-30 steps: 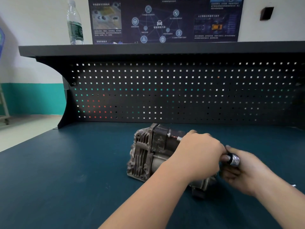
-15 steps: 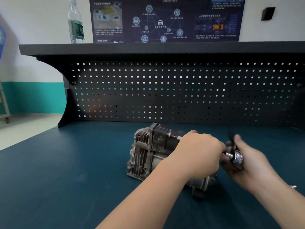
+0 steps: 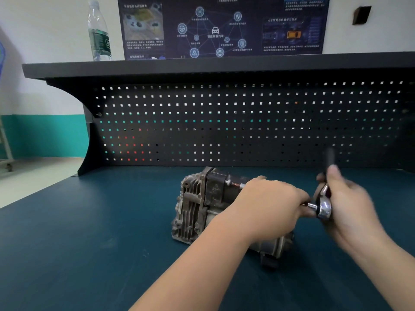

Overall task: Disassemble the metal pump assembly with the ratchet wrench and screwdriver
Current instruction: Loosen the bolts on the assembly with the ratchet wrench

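The grey finned metal pump assembly [image 3: 197, 209] lies on the dark teal bench top [image 3: 89, 243], a little right of centre. My left hand [image 3: 267, 207] rests over its right half, gripping the body and hiding that end. My right hand [image 3: 350, 205], blurred by motion, holds the ratchet wrench [image 3: 324, 208]. The chrome head of the wrench sits just right of my left hand, with a short shiny extension running toward the pump. Its dark handle points up and away from me. No screwdriver is in view.
A black perforated back panel [image 3: 224, 122] with a shelf [image 3: 202, 66] above it closes off the far side of the bench. A clear water bottle [image 3: 98, 34] stands on the shelf at the left. The bench's left edge drops to a pale floor.
My right hand has swung the ratchet handle upward, from lying low toward me to pointing up and away. My left hand and the pump have stayed in place.
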A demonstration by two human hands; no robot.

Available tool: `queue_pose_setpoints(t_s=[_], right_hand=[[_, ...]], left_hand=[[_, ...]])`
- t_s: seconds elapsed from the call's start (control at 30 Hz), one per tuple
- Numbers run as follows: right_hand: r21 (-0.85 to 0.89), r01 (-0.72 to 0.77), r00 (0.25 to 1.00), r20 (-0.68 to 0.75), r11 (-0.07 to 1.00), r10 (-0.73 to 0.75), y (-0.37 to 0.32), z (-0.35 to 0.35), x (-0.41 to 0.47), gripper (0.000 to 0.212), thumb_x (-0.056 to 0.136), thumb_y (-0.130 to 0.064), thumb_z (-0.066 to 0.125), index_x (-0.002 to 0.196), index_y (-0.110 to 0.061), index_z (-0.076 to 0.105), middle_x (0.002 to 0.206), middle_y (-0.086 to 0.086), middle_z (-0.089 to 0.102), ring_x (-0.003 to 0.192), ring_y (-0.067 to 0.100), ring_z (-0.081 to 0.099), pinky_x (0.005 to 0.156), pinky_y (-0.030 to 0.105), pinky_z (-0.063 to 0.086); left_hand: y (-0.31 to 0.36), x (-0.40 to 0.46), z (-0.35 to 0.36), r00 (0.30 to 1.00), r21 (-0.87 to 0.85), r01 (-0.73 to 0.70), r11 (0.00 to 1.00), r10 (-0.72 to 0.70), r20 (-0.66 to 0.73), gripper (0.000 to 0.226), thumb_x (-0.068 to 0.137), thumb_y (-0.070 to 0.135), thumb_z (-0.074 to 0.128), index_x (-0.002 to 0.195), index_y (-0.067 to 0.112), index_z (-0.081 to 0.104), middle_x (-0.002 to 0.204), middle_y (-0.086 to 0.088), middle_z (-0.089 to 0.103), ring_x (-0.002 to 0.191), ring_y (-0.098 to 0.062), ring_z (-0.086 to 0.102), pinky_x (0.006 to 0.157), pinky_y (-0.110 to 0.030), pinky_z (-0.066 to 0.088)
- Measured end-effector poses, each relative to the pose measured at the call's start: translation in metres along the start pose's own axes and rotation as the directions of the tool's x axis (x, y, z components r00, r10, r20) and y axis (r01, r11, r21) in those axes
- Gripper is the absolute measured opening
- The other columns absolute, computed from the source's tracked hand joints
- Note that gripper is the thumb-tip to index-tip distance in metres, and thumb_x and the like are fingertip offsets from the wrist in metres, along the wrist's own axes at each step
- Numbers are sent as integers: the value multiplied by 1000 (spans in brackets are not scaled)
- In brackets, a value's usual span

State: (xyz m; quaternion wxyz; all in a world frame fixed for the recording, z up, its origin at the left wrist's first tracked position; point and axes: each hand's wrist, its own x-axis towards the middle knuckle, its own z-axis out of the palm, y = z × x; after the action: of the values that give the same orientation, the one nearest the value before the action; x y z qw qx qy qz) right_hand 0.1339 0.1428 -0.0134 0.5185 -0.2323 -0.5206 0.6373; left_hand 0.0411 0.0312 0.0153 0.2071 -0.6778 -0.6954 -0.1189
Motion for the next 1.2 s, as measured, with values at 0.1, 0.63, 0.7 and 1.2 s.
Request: queue_pose_setpoints(t_s=[0.1, 0.63, 0.7, 1.2], right_hand=[[-211, 354, 935, 69, 911, -348, -9, 1, -5, 38, 101, -40, 39, 71, -24, 57, 44, -3, 48, 37, 5, 42, 39, 16, 36], [-65, 136, 991, 10, 989, -136, 5, 1, -1, 37, 99, -41, 44, 72, -22, 61, 53, 0, 45, 46, 13, 40, 50, 30, 36], [95, -247, 968, 60, 964, 243, 14, 1, -4, 34, 100, -35, 44, 75, -15, 53, 47, 0, 44, 34, 10, 35, 39, 21, 32], [130, -362, 929, 128, 923, 346, 10, 1, -4, 35, 100, -33, 45, 71, -15, 51, 42, -3, 44, 29, 9, 30, 36, 17, 27]], left_hand=[[2, -1, -6, 1000, -59, 19, 998, -18, 12, 27, 99, 37, 42, 102, 23, 65, 97, 3, 68, 85, -23, 57, 67, -31, 26], [-4, 4, 10, 1000, -39, -1, 999, 1, 21, 20, 97, 32, 47, 100, 25, 65, 117, 6, 65, 135, -6, 35, 108, -40, 26], [-4, 3, 14, 1000, 19, -23, 1000, 23, 20, 19, 96, 27, 48, 101, 26, 66, 117, 12, 64, 138, -3, 29, 115, -42, 12], [-3, 2, 18, 999, 40, -20, 999, 22, -29, 14, 94, 20, 49, 101, 19, 62, 115, 10, 63, 143, -7, 16, 116, -47, 13]])
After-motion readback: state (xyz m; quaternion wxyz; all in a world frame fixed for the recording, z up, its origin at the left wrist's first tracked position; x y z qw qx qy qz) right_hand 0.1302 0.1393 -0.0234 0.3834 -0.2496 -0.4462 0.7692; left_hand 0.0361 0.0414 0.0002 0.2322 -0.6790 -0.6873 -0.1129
